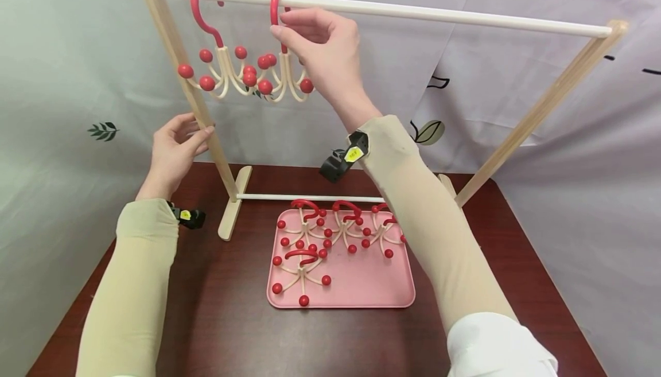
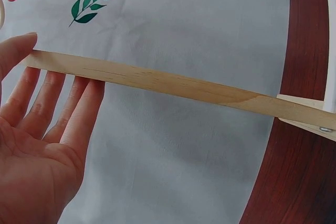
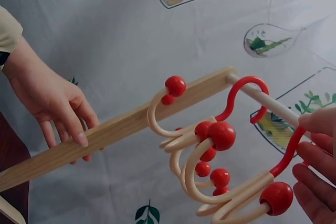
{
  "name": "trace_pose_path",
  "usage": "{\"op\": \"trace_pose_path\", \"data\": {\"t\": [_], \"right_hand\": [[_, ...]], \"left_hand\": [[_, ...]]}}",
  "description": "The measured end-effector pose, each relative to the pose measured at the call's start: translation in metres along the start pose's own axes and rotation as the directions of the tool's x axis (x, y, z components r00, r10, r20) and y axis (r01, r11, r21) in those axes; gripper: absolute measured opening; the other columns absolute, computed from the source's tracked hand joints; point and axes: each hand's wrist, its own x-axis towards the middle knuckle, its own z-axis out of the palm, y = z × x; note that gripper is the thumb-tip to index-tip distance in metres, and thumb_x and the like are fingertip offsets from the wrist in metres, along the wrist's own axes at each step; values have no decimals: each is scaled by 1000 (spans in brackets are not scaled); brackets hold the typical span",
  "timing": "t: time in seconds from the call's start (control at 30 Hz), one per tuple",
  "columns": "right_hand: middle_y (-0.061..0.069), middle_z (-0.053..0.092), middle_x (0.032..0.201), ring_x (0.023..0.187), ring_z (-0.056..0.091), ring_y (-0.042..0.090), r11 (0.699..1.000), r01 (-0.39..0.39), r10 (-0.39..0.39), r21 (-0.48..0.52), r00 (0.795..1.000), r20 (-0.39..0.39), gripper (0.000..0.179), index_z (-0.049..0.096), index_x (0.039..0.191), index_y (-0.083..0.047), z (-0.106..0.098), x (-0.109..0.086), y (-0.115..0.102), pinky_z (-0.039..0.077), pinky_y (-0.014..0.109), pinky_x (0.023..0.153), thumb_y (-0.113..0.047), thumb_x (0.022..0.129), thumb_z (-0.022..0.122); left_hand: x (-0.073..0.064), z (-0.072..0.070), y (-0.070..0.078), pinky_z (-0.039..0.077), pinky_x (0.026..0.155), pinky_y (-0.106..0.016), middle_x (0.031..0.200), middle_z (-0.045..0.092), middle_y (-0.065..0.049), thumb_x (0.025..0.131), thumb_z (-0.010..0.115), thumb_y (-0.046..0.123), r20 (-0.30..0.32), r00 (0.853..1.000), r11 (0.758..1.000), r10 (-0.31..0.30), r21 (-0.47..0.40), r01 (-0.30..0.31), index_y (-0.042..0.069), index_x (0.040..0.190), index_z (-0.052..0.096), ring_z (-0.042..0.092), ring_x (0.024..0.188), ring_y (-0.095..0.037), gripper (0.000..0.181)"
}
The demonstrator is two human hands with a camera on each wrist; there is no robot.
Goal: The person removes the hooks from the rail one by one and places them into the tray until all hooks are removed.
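My right hand [image 1: 330, 50] is up at the white rail of a wooden rack, thumb and forefinger pinching the red hook of a multi-arm hanger [image 1: 286, 73]. That hook loops over the rail [image 1: 413, 12]; below it spread curved cream arms tipped with red balls. Just left, a matching hanger [image 1: 223, 70] hangs on the same rail, its balls overlapping the held one's in the head view. Lower down, my left hand [image 1: 178, 144] grips the rack's left wooden post [image 2: 157, 80], thumb on one side and fingers on the other.
Several more such hangers lie on a pink tray [image 1: 361, 291] on the dark red table [image 1: 227, 319]. A white lower bar [image 1: 268, 197] crosses behind the tray between the rack's feet. The right post [image 1: 537, 116] slopes beyond my right arm. Patterned grey cloth [image 3: 121, 24] stands behind.
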Motion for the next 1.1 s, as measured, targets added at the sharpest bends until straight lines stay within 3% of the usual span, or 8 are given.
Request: {"op": "trace_pose_path", "data": {"t": [0.27,0.57,0.87,1.1], "right_hand": [[-2,76,99,93,70,8,1000,-27,27,-17,999,20,27,78,110,-8,1,-3,-4,51,17,87,-12,84,86],[2,75,96,88,70,17,1000,5,-5,-9,1000,3,20,78,104,-4,-2,-8,-10,53,22,84,-10,87,84],[2,75,91,80,68,23,1000,-28,28,-1,997,-68,16,79,102,-5,-7,-9,-11,54,25,78,-11,88,82],[3,75,91,82,70,24,998,59,-58,10,992,-116,17,77,103,-2,-12,-9,-10,53,22,85,-9,88,82]], "left_hand": [[0,0,-1,56,77,-17,112,71,3,93,77,17,5,1000,1000,7,-31,-7,12,132,65,65,105,-13,41],[0,-1,-2,56,76,-17,112,71,3,93,78,17,5,1000,999,9,-40,-8,12,131,66,65,104,-12,40],[1,-2,-1,57,77,-17,113,71,4,93,77,18,3,1000,1000,0,-18,0,12,132,65,65,105,-12,41],[0,0,-2,56,78,-18,115,70,4,94,77,20,2,1000,1000,-4,10,4,14,133,65,65,106,-13,42]]}}
